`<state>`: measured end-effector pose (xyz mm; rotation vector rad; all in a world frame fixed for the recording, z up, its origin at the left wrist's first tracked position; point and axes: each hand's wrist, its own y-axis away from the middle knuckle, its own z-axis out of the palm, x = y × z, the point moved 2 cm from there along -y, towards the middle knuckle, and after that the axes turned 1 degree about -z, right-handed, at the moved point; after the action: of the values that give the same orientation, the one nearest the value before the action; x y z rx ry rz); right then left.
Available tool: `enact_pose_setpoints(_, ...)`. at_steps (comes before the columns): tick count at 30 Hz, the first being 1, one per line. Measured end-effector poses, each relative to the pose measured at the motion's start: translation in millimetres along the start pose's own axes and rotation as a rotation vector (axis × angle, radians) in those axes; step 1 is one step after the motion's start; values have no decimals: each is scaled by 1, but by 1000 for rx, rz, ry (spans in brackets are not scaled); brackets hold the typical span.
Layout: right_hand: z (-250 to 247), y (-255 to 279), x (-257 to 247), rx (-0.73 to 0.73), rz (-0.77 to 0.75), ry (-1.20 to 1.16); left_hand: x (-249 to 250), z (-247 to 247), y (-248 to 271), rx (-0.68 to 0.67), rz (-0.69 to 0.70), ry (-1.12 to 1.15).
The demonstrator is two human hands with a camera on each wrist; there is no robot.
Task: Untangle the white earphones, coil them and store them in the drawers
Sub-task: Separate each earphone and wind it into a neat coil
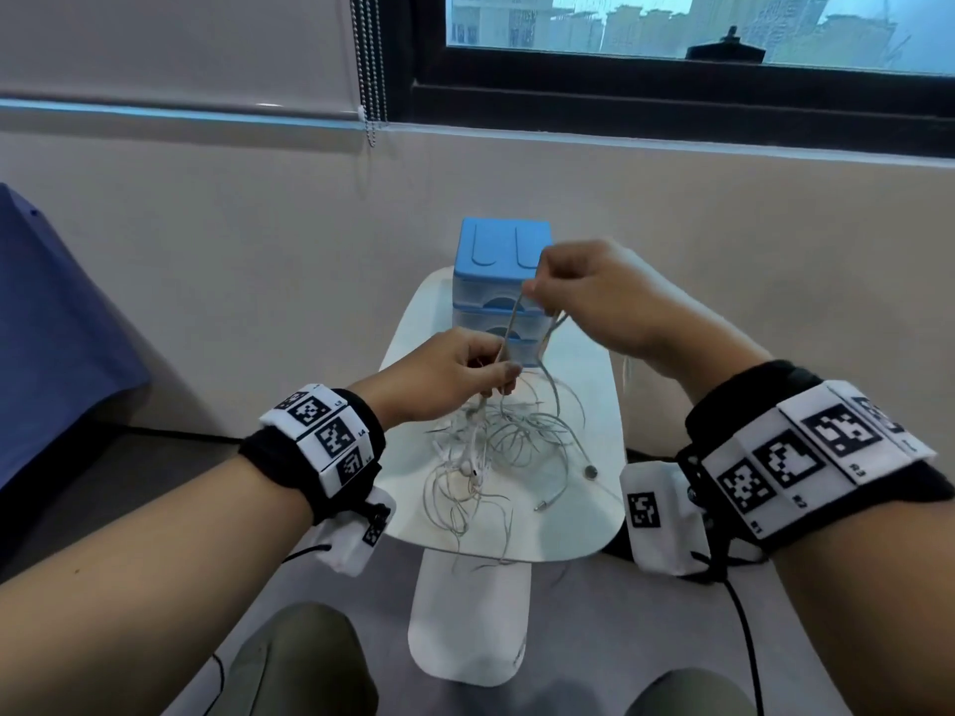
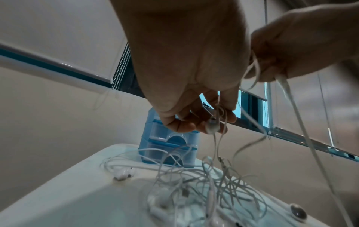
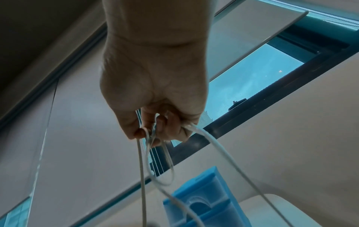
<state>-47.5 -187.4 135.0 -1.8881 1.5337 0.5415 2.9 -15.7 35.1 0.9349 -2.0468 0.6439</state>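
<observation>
White earphones (image 1: 496, 441) are lying in a messy heap on the small surface (image 1: 584, 534), and both hands are pinching wires above it. The right hand (image 1: 594, 297) is lifting loops while the left hand (image 1: 455, 374) is holding a bud. Pulling slowly is best, since hard tugs could tighten knots. Blue drawers (image 1: 498, 281) are sitting shut just behind.

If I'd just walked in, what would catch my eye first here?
Probably the messy tangle of thin white earphone cables heaped on the small white table. Above it, the left hand and the right hand pinch strands lifted from the heap. Behind stands a small blue plastic drawer unit, drawers closed.
</observation>
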Motion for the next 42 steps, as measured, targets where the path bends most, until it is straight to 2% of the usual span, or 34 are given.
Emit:
enact_pose_setpoints(6, -25, -3, -16, 289, -41, -233, -17, 8, 3, -7, -27, 4)
enact_pose_setpoints(11, -34, -5, -19, 434, -51, -248, -16, 9, 5, -25, -19, 19)
enact_pose_setpoints(15, -33, -7, -12, 529, -13, -162, -9, 8, 7, -1, -3, 39)
enact_pose_setpoints(21, -4, -7, 7, 377, 102, -81, 1, 6, 4, 25, 4, 23)
enact_pose_setpoints(24, 3, -2, 14, 209, 153, -44, 4, 2, 4, 100, -18, 29)
enact_pose_setpoints(27, 6, 8, 7, 64, 62, -10, 5, 0, 3, 147, -62, 10)
enact_pose_setpoints(29, 0, 13, -4, 90, -45, -93, 2, 0, 1, 154, -138, -30)
enact_pose_setpoints(31, -12, 14, -13, 184, -126, -173, -1, 0, 1, 143, -220, -59)
enact_pose_setpoints(36, -40, 10, -19, 370, -180, -166, -13, 0, 2, 78, -349, -88)
enact_pose_setpoints(39, -46, 7, -19, 383, -185, -128, -13, -6, 1, 122, -333, -114)
enact_pose_setpoints(42, -44, 5, -19, 332, -198, -83, 9, -14, -1, 126, -198, -21)
